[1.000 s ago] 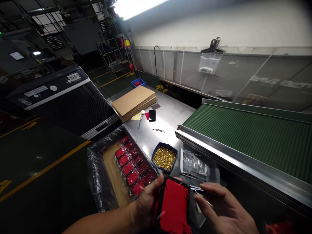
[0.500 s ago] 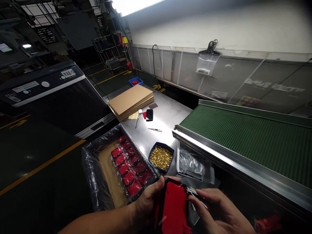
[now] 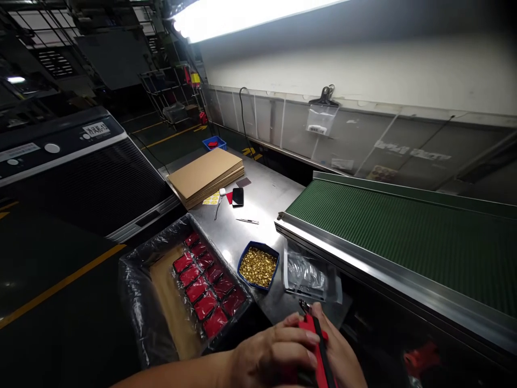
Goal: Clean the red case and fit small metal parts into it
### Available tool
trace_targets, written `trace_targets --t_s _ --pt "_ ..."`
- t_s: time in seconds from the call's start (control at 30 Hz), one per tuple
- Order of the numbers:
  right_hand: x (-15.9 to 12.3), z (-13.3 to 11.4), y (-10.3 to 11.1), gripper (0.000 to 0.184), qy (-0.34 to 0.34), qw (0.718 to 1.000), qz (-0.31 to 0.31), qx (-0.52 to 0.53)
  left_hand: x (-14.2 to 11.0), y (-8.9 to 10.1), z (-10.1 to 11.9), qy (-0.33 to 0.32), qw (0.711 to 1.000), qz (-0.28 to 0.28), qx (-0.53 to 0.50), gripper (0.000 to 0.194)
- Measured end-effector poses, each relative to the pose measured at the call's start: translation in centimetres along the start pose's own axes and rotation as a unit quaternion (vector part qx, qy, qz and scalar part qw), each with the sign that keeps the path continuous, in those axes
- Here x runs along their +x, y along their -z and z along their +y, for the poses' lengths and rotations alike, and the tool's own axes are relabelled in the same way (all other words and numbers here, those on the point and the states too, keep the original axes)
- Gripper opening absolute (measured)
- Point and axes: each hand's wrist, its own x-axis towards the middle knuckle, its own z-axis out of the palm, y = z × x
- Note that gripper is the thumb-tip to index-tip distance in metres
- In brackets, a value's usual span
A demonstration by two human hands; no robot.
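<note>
From the head camera, the left hand [image 3: 270, 350] lay over a flat red and black case [image 3: 318, 350], its fingers closed around it near the bottom edge of the view. The right hand [image 3: 343, 358] sat just beyond, its fingers curled against the case's far side, so both hands were clamped on it. The case stood edge-on, and a small dark metal tip [image 3: 304, 305] showed at its upper end; what it belonged to was too small to tell.

At eleven o'clock from the hands, touching neither, a blue tray [image 3: 242, 269] held small brass pieces [image 3: 257, 267] on a steel table [image 3: 266, 205]. A clear plastic bag [image 3: 307, 275] lay at twelve o'clock. At nine to ten o'clock, a plastic-lined box [image 3: 137, 302] held rows of red packs [image 3: 196, 291]. Farther off at eleven o'clock were stacked cardboard sheets [image 3: 204, 172] and a black phone [image 3: 238, 196]. A green conveyor belt [image 3: 404, 242] ran at two o'clock.
</note>
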Motion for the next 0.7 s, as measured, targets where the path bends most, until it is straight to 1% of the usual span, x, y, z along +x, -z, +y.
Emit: trace_targets --t_s 0.03,0.07,0.1,0.13,0.17,0.2,0.23,0.27,0.3,0.33,0.37,0.4,0.43,0.47,0.57,0.63,0.7 --pt "-0.1 -0.3 -0.2 0.071 -0.037 0.999 0.006 0.018 0.0 -0.1 0.1 0.002 1.0 -0.007 -0.029 0.037" --pt "-0.3 -0.7 -0.5 0.076 -0.06 0.997 0.006 0.042 0.2 -0.3 0.2 0.002 0.998 0.016 -0.063 0.037" --pt "-0.7 -1.2 -0.9 0.077 -0.053 0.996 0.004 0.066 0.4 -0.4 0.2 0.009 0.993 0.069 -0.091 0.038" --pt "-1.1 -1.7 -1.3 0.074 -0.032 0.995 -0.005 0.092 0.6 -0.6 0.2 0.033 0.984 0.133 -0.112 0.042" --pt "-1.5 -2.1 -1.6 0.068 -0.005 0.993 -0.012 0.117 1.0 -0.7 0.1 0.076 0.97 0.19 -0.134 0.051" --pt "-2.1 -2.4 -2.0 0.06 0.021 0.99 -0.015 0.135 1.4 -0.9 0.0 0.139 0.949 0.228 -0.166 0.064" --pt "-2.6 -2.7 -2.4 0.054 0.042 0.988 -0.008 0.146 1.8 -1.0 -0.2 0.215 0.925 0.231 -0.212 0.079" --pt "-3.1 -2.9 -2.7 0.05 0.061 0.987 0.004 0.152 2.2 -1.2 -0.3 0.285 0.897 0.202 -0.271 0.094" --pt "-3.6 -3.1 -2.9 0.049 0.073 0.986 0.015 0.151 2.5 -1.3 -0.5 0.341 0.863 0.155 -0.338 0.103" --pt "-4.0 -3.1 -3.1 0.049 0.08 0.986 0.023 0.144 2.8 -1.5 -0.7 0.375 0.831 0.104 -0.396 0.107" --pt "-4.2 -3.1 -3.2 0.05 0.082 0.987 0.031 0.137 2.9 -1.6 -0.8 0.391 0.808 0.066 -0.436 0.106" --pt "-4.3 -3.0 -3.1 0.051 0.084 0.987 0.041 0.132 2.9 -1.8 -0.9 0.392 0.797 0.045 -0.458 0.102" --pt "-4.3 -2.8 -2.9 0.052 0.086 0.987 0.053 0.127 2.8 -1.9 -1.0 0.384 0.796 0.039 -0.466 0.096" --pt "-4.1 -2.6 -2.6 0.053 0.092 0.986 0.063 0.123 2.7 -2.1 -1.0 0.372 0.803 0.046 -0.464 0.093" --pt "-3.0 -2.1 -1.2 0.056 0.127 0.983 0.082 0.105 2.2 -2.4 -1.0 0.343 0.822 0.075 -0.449 0.098" --pt "-2.6 -2.0 -0.2 0.055 0.147 0.98 0.088 0.097 2.0 -2.3 -0.9 0.333 0.825 0.077 -0.45 0.099" --pt "-3.1 -2.1 0.4 0.056 0.145 0.98 0.094 0.099 2.0 -2.1 -0.6 0.321 0.823 0.075 -0.462 0.097"
